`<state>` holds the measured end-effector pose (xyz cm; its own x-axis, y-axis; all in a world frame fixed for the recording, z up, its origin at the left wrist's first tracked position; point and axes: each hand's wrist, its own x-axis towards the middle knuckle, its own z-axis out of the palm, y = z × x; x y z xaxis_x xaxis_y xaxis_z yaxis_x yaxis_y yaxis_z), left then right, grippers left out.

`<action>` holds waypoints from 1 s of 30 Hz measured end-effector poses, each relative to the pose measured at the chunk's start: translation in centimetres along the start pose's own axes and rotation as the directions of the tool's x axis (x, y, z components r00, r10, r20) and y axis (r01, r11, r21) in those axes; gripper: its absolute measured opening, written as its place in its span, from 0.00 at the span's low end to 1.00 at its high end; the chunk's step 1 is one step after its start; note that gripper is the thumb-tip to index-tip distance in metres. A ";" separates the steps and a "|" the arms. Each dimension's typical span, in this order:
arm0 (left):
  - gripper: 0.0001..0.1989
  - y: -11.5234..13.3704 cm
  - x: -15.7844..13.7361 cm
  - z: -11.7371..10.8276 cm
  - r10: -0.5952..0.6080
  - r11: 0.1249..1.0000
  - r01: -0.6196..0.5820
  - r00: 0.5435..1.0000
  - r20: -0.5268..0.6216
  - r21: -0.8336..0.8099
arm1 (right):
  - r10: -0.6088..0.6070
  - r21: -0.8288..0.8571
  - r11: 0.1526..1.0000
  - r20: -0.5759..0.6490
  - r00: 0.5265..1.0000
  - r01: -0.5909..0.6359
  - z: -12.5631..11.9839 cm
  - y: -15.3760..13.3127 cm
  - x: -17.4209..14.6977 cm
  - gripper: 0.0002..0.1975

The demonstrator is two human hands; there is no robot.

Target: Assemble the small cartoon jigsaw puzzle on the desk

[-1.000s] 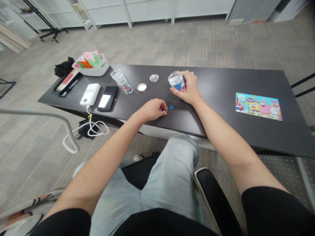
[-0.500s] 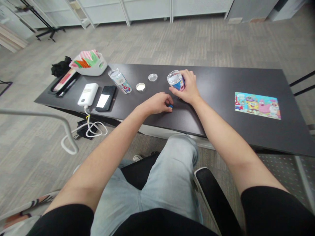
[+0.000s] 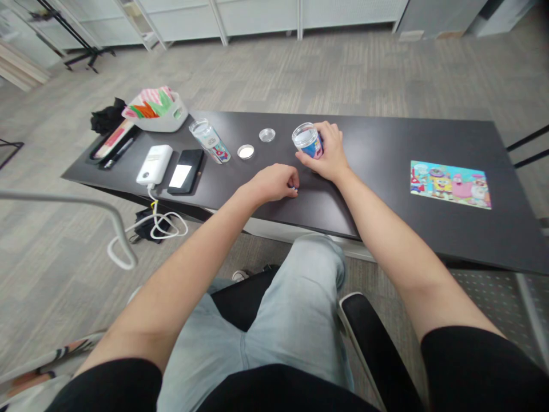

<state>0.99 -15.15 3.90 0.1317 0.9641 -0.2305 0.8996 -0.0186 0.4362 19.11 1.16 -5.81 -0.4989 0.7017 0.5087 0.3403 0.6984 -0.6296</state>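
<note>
My right hand (image 3: 329, 151) is wrapped round a clear plastic jar (image 3: 309, 147) with a blue cartoon label, its open mouth tilted up toward me. Just left of it and nearer to me, my left hand (image 3: 277, 181) is closed low over the table, pinching a small blue piece (image 3: 294, 189) mostly hidden by the fingers. A second clear jar (image 3: 210, 141) with a cartoon label stands uncapped further left. Between the two jars lie a clear lid (image 3: 266, 135) and a pale round lid (image 3: 246, 151). A cartoon picture sheet (image 3: 450, 185) lies flat at the right.
On the dark table (image 3: 377, 194), a phone (image 3: 185, 171) and a white power adapter (image 3: 154, 165) with a cable sit at the left. Behind them are a white basket (image 3: 174, 117) of colourful packets and a black tray (image 3: 114, 147). A chair armrest (image 3: 377, 343) is below the table edge.
My left hand has shifted very slightly and its fingers have curled tighter, so less of the small blue piece shows. My right hand stays on the jar.
</note>
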 end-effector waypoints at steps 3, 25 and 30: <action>0.10 -0.1 -0.7 0.1 -0.008 1.000 0.007 1.000 -0.029 -0.030 | -0.010 0.001 1.000 -0.019 1.000 0.010 0.1 0.0 -0.1 0.52; 0.12 1.0 2.9 -6.6 0.035 0.928 -0.260 0.773 -0.633 -0.266 | -0.061 0.021 0.998 -0.023 0.998 0.061 0.1 -0.7 -0.7 0.54; 0.10 -4.8 -2.1 -3.1 0.013 0.969 -0.179 0.723 -0.690 -0.169 | -0.040 0.062 0.997 -0.071 0.997 0.045 0.3 0.4 -0.5 0.53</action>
<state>-4.90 -16.23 5.01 -0.1801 0.8799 0.4396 0.7778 -0.1462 0.6113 19.21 1.03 -6.46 -0.4547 0.6812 0.5738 0.2673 0.7189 -0.6417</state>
